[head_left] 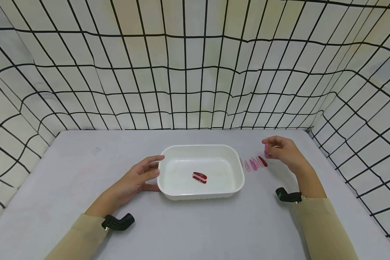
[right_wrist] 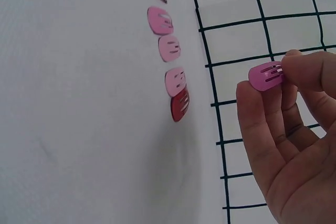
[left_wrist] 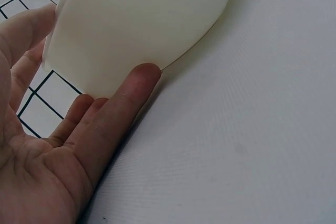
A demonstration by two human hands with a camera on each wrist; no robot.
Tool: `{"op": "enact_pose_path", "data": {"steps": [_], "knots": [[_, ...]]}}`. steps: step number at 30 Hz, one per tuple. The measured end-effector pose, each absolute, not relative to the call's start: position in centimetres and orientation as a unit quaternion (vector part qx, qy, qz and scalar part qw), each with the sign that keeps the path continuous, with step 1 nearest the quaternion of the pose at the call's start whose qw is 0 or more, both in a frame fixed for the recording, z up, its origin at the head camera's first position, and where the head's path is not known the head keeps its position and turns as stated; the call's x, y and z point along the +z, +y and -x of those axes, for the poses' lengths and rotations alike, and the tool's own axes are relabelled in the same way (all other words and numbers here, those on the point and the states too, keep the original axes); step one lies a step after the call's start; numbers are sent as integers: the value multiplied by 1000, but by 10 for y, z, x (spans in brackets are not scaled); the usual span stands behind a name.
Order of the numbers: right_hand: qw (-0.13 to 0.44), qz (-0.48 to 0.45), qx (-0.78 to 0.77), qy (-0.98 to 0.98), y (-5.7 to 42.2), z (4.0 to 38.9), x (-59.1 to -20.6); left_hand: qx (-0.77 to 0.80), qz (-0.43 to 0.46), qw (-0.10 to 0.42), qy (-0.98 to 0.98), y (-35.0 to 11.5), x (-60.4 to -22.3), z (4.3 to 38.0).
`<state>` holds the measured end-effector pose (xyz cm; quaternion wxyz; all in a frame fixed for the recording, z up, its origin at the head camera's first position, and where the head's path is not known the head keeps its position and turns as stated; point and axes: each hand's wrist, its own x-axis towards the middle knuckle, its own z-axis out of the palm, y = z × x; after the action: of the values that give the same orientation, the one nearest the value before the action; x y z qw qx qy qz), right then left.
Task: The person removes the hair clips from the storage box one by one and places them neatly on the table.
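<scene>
A pink snap hair clip is pinched between the thumb and fingers of my right hand, raised at the far right end of a row of clips. Below it in the right wrist view lies a dark red clip, overlapping a light pink clip. My left hand rests spread against the left end of a white tray, one fingertip at the rim and others along the outer wall. Inside the tray, red and pink clips lie close together.
Several more pink clips line the tabletop just right of the tray; the leftmost is partly hidden by the tray's rim. A black wire grid stands behind the white table and along both sides.
</scene>
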<state>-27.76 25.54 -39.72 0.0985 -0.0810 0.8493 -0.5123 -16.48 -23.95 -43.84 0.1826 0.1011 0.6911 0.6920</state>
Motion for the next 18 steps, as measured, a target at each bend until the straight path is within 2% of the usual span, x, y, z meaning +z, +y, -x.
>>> {"op": "enact_pose_path", "data": {"steps": [18], "knots": [[140, 74, -412, 897, 269, 284, -415, 689, -102, 180, 694, -239, -438, 164]]}}
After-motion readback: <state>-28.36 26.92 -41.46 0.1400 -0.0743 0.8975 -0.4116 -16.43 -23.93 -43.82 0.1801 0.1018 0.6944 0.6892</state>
